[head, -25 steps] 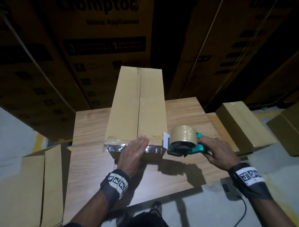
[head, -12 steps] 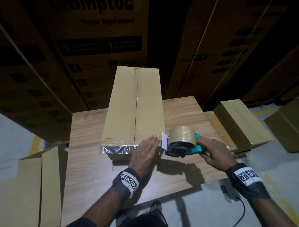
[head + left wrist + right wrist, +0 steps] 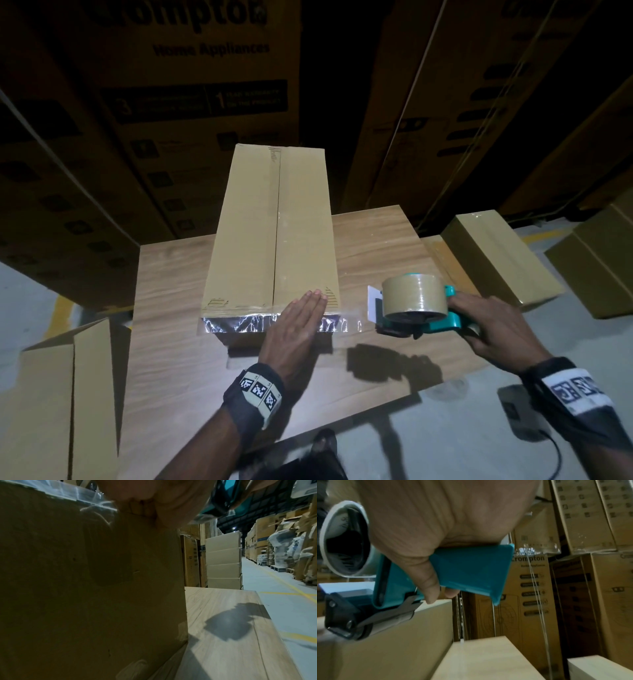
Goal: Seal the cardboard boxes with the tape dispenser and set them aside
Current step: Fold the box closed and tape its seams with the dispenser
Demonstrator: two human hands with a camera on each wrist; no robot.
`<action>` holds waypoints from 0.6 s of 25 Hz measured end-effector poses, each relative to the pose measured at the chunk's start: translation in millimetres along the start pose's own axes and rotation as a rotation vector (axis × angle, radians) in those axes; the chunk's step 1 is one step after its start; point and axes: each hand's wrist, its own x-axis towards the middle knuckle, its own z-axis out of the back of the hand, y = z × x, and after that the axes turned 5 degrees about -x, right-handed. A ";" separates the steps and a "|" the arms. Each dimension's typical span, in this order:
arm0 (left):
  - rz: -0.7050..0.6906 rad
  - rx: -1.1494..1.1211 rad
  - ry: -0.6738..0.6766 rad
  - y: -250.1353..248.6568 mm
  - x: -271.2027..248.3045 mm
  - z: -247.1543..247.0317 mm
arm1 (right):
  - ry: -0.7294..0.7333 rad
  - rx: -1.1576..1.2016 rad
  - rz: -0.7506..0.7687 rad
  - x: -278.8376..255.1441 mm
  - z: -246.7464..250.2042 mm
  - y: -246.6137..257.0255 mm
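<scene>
A long cardboard box (image 3: 270, 233) stands on the wooden table (image 3: 164, 342), its top seam taped. Shiny clear tape (image 3: 236, 323) runs across its near top edge. My left hand (image 3: 301, 322) lies flat with straight fingers on the box's near right corner, pressing the tape. The box's side (image 3: 85, 588) fills the left wrist view. My right hand (image 3: 493, 325) grips the teal handle of the tape dispenser (image 3: 414, 305), which hovers right of the box with a strip of tape stretched back to it. The dispenser handle (image 3: 471, 573) shows in my curled fingers.
Two sealed boxes (image 3: 496, 253) lie right of the table, and a flat box (image 3: 58, 394) leans at the left. Tall stacked appliance cartons (image 3: 191, 85) wall off the far side. A warehouse aisle (image 3: 267, 577) runs beyond the table. A cable (image 3: 555, 455) lies on the floor.
My right hand has pulled the dispenser away to the right of the box, drawing tape out. My left hand slid right along the box's near edge.
</scene>
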 end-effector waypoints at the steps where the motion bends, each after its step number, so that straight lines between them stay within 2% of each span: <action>1: -0.002 0.006 -0.003 0.3 -0.8 0.0 | 0.017 0.007 -0.005 0.4 -13.0 0.8; 5: 0.012 0.038 -0.015 0.9 -0.9 0.9 | 0.075 0.127 -0.085 4.0 -73.8 3.2; 11: 0.014 0.060 -0.024 3.1 -1.8 -1.6 | 0.081 0.298 -0.214 -3.1 -132.4 21.5; 15: 0.056 0.006 -0.005 1.4 -2.6 -4.8 | 0.092 0.326 -0.158 -6.7 -157.2 41.7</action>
